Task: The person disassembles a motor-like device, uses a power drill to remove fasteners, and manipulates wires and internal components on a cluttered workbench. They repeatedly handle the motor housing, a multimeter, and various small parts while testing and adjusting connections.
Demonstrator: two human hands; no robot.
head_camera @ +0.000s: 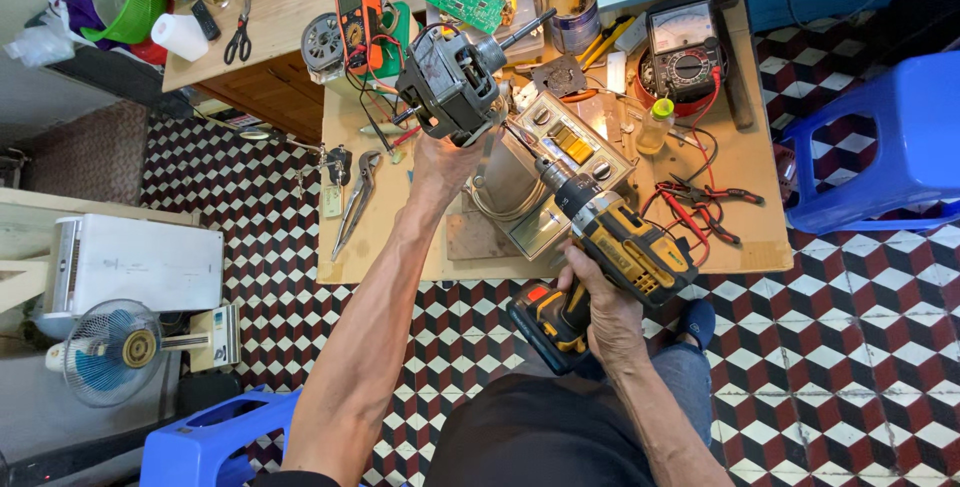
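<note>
Holding motor (pixel 452 82) above desk (pixel 390 237) mid-span, near its far edge | left hand (pixel 440 162) clasps its underside; right hand (pixel 590 297) clenched on yellow-black drill (pixel 610 237), bit tip touching motor | looks: dark metal housing, bare shaft, trailing wires | handling: likely heavy, rigid; grip housing, not shaft or wires.

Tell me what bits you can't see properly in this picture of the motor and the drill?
All from the head view:
- Drill tip: hidden behind the motor, so where it touches is unclear.
- Left hand: its fingers are tucked under the motor.
- Right hand: its palm is hidden by the drill's handle.
- Meter dial: too small to read.
- Blue stool: cut off by the right edge.
</note>
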